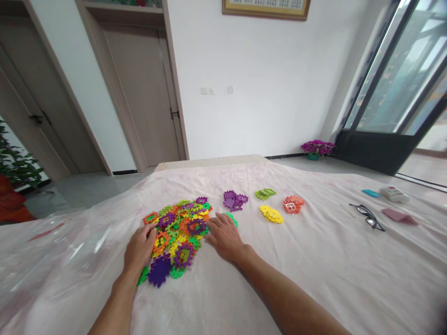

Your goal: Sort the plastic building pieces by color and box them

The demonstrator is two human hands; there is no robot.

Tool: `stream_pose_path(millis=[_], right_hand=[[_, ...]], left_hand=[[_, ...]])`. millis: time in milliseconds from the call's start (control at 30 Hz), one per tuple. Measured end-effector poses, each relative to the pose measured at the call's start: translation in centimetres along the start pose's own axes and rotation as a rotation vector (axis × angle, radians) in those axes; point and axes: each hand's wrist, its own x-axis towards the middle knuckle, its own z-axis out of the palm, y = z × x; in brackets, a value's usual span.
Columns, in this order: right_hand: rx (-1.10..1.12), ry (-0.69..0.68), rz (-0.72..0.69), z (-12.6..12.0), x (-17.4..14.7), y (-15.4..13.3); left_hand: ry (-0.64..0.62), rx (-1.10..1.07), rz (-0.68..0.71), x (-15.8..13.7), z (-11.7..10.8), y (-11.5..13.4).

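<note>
Plastic pieces (174,229) heaped; left hand (138,245) curled at their edge, grip I can't tell; right hand (226,236) flat, fingers extended. Small piles (271,214) apart, presumably keeping colours separate.

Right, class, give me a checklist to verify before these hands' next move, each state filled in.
1. Left hand at the mixed pile of interlocking plastic pieces: ok.
2. Piece gripped by its fingers: cannot tell.
3. Purple cluster apart from yellow cluster: ok.
4. Green pieces beyond the right hand fully visible: not ok, partly hidden.
5. Eyeglasses away from the pile: ok.
</note>
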Motion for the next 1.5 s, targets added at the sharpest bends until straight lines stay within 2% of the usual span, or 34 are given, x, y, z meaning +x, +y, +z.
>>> stream_pose_path(millis=[167,467,700,800,900,1100,1500], right_hand=[[-0.01,0.006,0.023,0.5,0.8,-0.6],[0.2,0.14,0.112,1.3,1.2,0.7],[0.34,0.295,0.308,0.8,0.5,2.9],[0.316,0.359,0.388,0.4,0.2,4.1],[0.23,0.408,0.354,0.2,0.0,4.5],[0.136,0.261,0.201,0.1,-0.1,3.3],[0.086,0.189,0.234,0.3,-0.3,3.6]], left_hand=[[0.02,0.012,0.013,0.0,0.0,0.1],[-0.003,-0.005,0.011,0.1,0.1,-0.1],[0.017,-0.018,0.018,0.1,0.1,-0.3],[0.016,-0.019,0.005,0.1,0.0,-0.2],[0.008,-0.02,-0.005,0.0,-0.1,0.0],[0.015,-0.017,0.004,0.0,-0.1,0.1],[0.009,-0.016,0.037,0.1,0.0,-0.1]])
